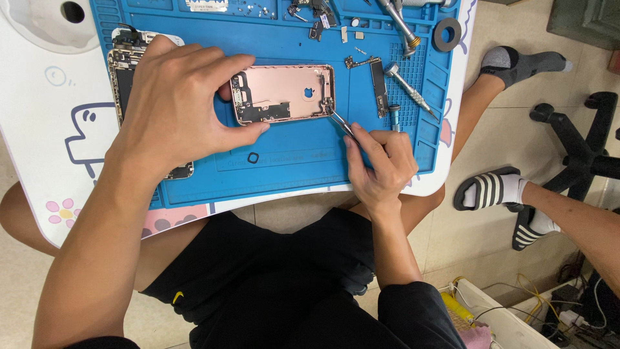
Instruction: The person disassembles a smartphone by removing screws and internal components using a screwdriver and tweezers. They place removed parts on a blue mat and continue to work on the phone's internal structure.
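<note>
Where the left hand (174, 103) spread over the blue work mat (284, 168), we could not see the left end of the rose-gold phone housing (283, 94) nor most of the detached screen assembly (126, 77) lying beneath the wrist; only its top and a lower corner showed. We saw the thumb and fingers of that hand curled part-way, pinching the housing by its long edges, with the housing lying flat near the mat's centre. The right hand (381, 161) had its fingers closed round slim tweezers (341, 123), whose tips met the housing's lower right corner; what the tips gripped was too small for us to make out. A pale label strip (206, 5) sat at the mat's upper edge, cut off by the frame. Small parts in the top trays were hard to tell apart. A long dark board (380, 87), two screwdrivers (410, 97) and a black ring (447, 33) lay right of the housing. A small black ring (253, 158) lay on the bare stretch of mat below the housing. Beyond the white table's (39, 142) right edge, we saw another person's sandalled foot (491, 189).
</note>
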